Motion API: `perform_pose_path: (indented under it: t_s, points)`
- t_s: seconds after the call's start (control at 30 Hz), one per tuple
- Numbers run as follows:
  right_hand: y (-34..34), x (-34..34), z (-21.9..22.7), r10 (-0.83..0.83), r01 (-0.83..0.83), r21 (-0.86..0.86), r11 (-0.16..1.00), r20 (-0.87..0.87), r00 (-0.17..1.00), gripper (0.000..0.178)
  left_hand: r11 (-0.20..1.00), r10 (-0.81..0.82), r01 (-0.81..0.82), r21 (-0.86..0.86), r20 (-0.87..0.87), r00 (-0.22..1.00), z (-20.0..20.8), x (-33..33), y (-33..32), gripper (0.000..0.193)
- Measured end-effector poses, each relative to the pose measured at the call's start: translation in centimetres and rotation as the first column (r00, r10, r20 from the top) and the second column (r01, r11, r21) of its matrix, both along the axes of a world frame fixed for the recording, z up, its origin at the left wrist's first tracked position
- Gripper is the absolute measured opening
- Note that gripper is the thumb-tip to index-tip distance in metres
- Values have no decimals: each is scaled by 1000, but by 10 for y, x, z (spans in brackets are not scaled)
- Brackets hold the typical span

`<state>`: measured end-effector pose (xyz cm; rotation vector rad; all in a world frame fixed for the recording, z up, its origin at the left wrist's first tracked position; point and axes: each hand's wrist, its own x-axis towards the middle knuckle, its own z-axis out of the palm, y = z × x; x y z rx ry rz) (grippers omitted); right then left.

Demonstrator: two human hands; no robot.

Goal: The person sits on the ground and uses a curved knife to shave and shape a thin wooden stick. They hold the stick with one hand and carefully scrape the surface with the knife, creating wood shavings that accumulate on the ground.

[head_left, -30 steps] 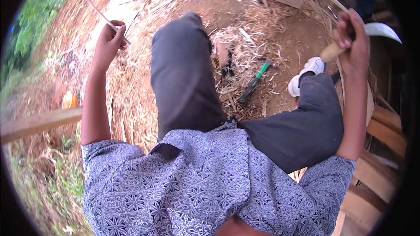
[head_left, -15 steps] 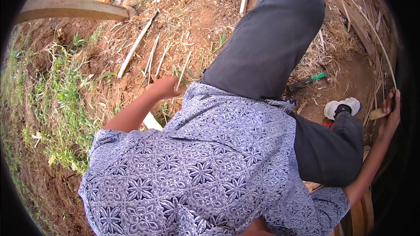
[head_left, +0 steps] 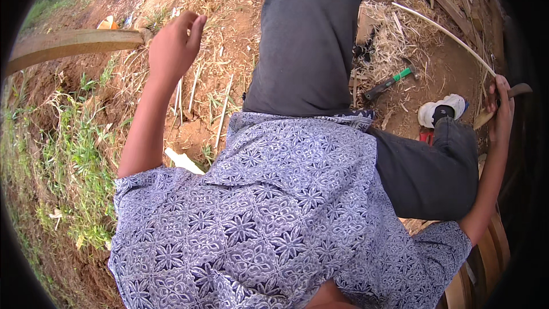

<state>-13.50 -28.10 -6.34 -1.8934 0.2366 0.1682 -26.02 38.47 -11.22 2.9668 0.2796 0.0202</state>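
Observation:
My left hand is raised over the dirt, fingers bent and thumb apart, with nothing visible in it. It is nearest the end of a wooden beam. Several thin pale sticks lie on the ground nearer to me. At the far right my right hand is closed around a knife with a wooden handle and a dark curved blade. A long thin pale strip reaches up and left from the same hand. Its fingers partly hide how the strip is held.
A hammer with a green and black handle lies on the dirt between my legs, beside wood shavings. My foot in a white shoe rests close by. Planks are at the upper right, grass at the left.
My left hand has moved up and away from a thin stick, which now lies on the ground apart from it. The right hand has turned, bringing the knife's curved blade into sight.

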Motion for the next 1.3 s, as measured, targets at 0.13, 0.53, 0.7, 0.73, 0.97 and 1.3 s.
perform_pose_path:
  t_s: [0.13, 0.53, 0.7, 0.73, 0.97, 1.3]
  points:
    - [12, -6, 0, 75, -75, -76, 994, -1, 997, 21, 757, -541, 650, 59, 616, 573, 52, 91, -138, 31]
    - [30, -51, -37, -19, -29, -206, 978, -225, 974, 26, 105, -830, 639, -762, 287, 479, -77, 100, -401, 24]
    - [16, -57, -68, 49, -187, -378, 907, -345, 937, 33, 182, -883, 569, -802, 122, 454, -126, 104, -403, 27]
    - [19, -55, -66, 56, -214, -405, 889, -369, 928, 35, 219, -862, 522, -824, 88, 500, -140, 109, -400, 27]
    - [15, -41, -91, 244, -448, -605, 658, -391, 887, 42, 857, -424, 263, -443, -315, 849, -225, 193, -338, 57]
    - [29, 5, -252, 114, -620, -483, 618, -725, 679, 62, 836, -521, 468, -287, -145, 841, -307, 261, -304, 71]
